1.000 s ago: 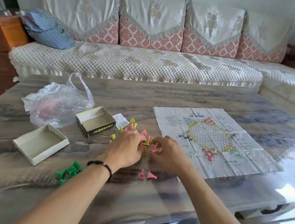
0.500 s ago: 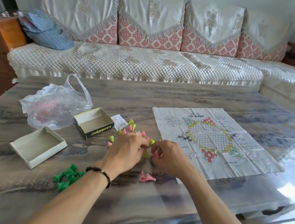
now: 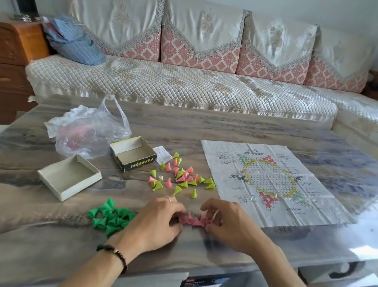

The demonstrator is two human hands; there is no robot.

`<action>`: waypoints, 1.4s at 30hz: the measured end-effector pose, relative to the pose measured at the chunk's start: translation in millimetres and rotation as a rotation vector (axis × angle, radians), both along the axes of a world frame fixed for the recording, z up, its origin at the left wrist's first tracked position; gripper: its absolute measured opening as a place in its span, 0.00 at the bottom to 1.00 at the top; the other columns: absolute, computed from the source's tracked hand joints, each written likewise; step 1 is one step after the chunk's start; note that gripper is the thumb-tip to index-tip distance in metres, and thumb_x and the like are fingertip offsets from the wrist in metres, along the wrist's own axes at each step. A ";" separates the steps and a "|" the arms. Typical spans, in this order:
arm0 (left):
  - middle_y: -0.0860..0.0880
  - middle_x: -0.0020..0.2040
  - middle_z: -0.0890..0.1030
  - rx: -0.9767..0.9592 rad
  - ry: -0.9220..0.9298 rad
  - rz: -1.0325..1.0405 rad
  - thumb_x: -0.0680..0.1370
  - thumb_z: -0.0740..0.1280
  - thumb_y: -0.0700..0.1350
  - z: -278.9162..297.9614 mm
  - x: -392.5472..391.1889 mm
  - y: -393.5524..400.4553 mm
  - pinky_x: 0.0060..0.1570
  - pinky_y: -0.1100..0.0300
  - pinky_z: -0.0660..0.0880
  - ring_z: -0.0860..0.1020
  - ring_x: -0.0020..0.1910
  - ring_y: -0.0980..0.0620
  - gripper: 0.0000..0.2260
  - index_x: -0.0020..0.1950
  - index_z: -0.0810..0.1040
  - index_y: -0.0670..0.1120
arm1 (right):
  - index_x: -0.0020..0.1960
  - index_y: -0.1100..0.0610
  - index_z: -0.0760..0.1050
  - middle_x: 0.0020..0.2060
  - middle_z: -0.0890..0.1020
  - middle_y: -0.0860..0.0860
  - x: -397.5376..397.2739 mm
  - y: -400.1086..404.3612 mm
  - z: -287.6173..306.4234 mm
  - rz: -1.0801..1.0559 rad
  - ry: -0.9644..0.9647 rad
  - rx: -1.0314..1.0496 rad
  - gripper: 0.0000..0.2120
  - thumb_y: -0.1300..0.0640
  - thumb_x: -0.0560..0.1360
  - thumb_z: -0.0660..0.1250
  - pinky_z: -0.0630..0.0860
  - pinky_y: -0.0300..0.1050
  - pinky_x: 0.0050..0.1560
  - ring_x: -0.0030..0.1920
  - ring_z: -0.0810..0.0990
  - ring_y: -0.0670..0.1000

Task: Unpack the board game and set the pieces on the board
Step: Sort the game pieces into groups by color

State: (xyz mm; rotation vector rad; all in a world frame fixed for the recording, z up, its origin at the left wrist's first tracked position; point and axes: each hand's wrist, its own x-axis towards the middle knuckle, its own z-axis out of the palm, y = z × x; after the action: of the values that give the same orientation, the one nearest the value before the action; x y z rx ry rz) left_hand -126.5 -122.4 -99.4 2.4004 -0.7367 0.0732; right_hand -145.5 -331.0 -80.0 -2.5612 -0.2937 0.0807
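Left hand (image 3: 157,224) palm down, fingers curled around a cluster of pink pieces (image 3: 191,220), right hand (image 3: 226,224) opposite, fingertips pinching the same cluster, both resting low on the table (image 3: 207,126)

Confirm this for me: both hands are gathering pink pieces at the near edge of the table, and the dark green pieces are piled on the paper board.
Not quite. In the head view the dark green pieces lie piled on the bare table left of the left hand, not on the paper board. The rest holds: the left hand and right hand are gathering pink pieces at the table's near edge.
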 end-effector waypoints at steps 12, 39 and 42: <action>0.55 0.50 0.77 -0.024 0.047 0.000 0.75 0.71 0.50 -5.5 -0.4 -6.4 0.50 0.62 0.70 0.74 0.49 0.55 0.14 0.60 0.80 0.52 | 0.53 0.52 0.79 0.44 0.77 0.44 -4.0 7.9 -3.1 0.009 -0.032 -0.025 0.14 0.57 0.67 0.70 0.72 0.32 0.40 0.40 0.76 0.41; 0.51 0.45 0.81 0.234 -0.094 0.050 0.74 0.71 0.43 14.5 108.1 -3.9 0.48 0.51 0.75 0.79 0.47 0.48 0.09 0.54 0.80 0.50 | 0.48 0.55 0.83 0.42 0.84 0.51 123.2 27.3 17.0 0.006 -0.065 -0.179 0.07 0.56 0.70 0.70 0.78 0.47 0.48 0.45 0.81 0.51; 0.50 0.46 0.80 0.247 -0.075 0.003 0.75 0.71 0.43 16.9 112.8 -8.1 0.49 0.51 0.75 0.78 0.48 0.48 0.13 0.58 0.80 0.53 | 0.46 0.55 0.84 0.41 0.84 0.51 125.9 27.2 15.6 0.012 -0.062 -0.170 0.07 0.57 0.70 0.71 0.77 0.47 0.48 0.44 0.81 0.51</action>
State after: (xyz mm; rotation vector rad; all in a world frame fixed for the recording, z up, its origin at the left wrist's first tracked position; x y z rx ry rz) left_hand -13.7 -130.5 -82.5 2.6451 -0.8182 0.0770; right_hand -19.6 -303.8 -64.4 -2.7345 -0.3389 0.0316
